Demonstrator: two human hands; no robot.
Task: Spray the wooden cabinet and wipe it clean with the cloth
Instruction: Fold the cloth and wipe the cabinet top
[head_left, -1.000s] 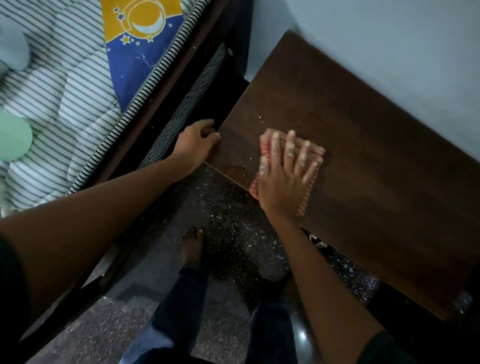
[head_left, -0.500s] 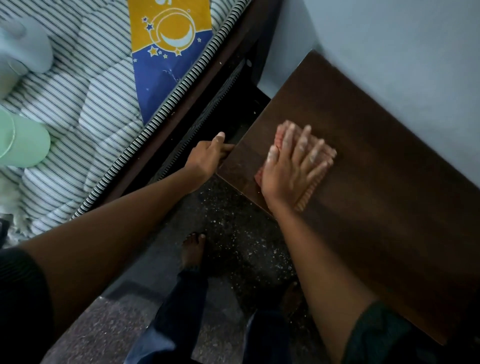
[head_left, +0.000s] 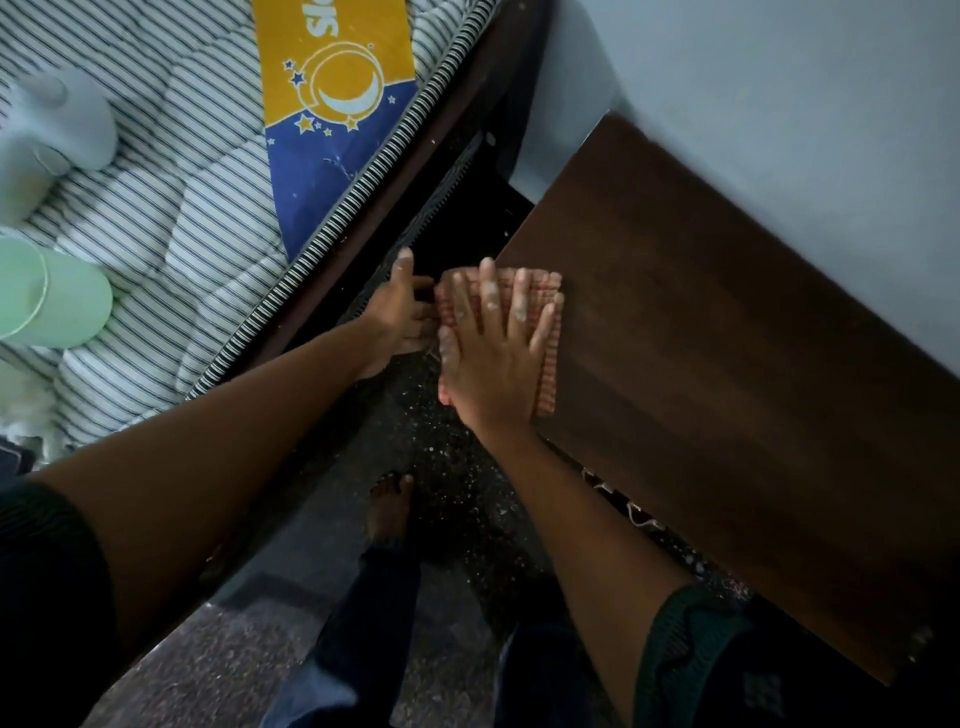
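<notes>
One green cup (head_left: 52, 301) on striped mattress (head_left: 171, 218), contents unseen.

Your right hand (head_left: 491, 358) lies flat on the cloth (head_left: 548, 332) at the cabinet (head_left: 727, 374) top's 9 o'clock corner; your left hand (head_left: 400, 312) is just beside it, at its 9 o'clock. The mattress (head_left: 156, 218) lies at 10 o'clock, the wall (head_left: 779, 104) at 1 o'clock behind the cabinet.

Dark green ribbed sleeves (head_left: 691, 639), blue jeans (head_left: 363, 623), one bare foot (head_left: 388, 506), whitish dust on fingers (head_left: 491, 296).
</notes>
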